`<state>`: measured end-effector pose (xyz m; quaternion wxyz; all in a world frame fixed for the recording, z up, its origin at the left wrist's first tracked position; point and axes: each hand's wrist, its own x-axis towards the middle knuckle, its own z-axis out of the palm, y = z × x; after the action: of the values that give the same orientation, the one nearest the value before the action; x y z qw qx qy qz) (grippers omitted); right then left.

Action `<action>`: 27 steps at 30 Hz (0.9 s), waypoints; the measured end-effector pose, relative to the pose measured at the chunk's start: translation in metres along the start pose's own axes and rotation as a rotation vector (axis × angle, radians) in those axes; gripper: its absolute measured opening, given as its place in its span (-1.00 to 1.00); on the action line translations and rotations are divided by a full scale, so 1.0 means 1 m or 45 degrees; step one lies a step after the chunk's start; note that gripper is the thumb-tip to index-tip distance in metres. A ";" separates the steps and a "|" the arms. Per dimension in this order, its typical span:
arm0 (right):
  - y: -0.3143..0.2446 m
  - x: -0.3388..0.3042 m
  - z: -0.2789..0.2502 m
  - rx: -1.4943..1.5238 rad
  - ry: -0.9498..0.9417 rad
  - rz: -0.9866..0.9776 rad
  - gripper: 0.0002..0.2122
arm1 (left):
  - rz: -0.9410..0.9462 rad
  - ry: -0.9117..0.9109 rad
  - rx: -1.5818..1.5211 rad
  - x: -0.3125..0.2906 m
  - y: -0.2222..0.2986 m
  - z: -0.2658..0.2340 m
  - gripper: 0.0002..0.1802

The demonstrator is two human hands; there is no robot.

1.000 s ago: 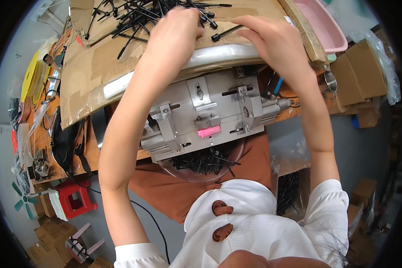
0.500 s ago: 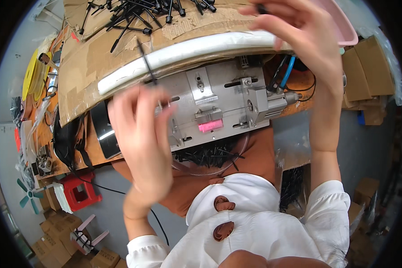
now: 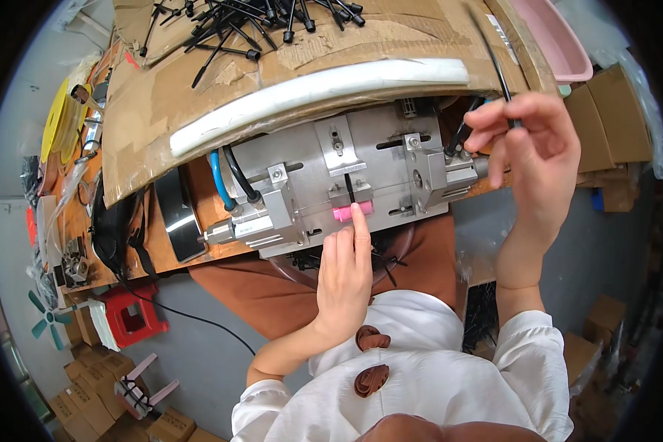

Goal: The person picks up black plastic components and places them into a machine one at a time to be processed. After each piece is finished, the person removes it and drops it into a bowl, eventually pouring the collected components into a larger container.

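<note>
Now the left hand [image 3: 345, 269], index finger out — grip otherwise unclear — touches a rod [image 3: 350, 187] at the pink block [image 3: 342, 215], apparently steadying it across the jig [image 3: 384, 168], while the right hand [image 3: 536, 158] pinches a second rod [image 3: 502, 72], raised clear.

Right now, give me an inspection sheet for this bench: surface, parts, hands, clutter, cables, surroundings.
Surface: wooden bench with metal fixture; cardboard beyond it, white strip along its near edge.
Parts: black rod in the fixture, by a pink piece; pile of black rods on the cardboard.
Left hand: index fingertip at the rod's near end; pressure can't be told.
Right hand: holds second black rod, raised.
Clutter: dark glossy panel left of the fixture.
Cables: blue hose and black hose at the fixture's left; black cord trailing below the bench edge.
Surroundings: red stool, lower left; pink tub, upper right.
</note>
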<state>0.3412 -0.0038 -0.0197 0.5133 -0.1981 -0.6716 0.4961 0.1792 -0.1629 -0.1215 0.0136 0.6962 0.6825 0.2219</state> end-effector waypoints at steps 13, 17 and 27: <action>0.068 -0.119 0.075 -0.922 -0.411 -0.114 -0.32 | 0.303 0.533 0.100 0.171 -0.071 -0.075 -0.62; 0.073 -0.113 0.084 -0.893 -0.441 -0.069 -0.32 | 0.417 0.169 0.080 0.227 -0.109 -0.078 -0.73; 0.029 -0.069 0.049 -1.001 -0.349 -0.251 -0.50 | 0.155 0.302 -0.198 0.081 -0.051 -0.093 -0.23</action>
<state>0.3180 -0.0671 -0.0780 0.3498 -0.2458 -0.8874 0.1727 0.0982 -0.1083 -0.0307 -0.0267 0.7021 0.6167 0.3551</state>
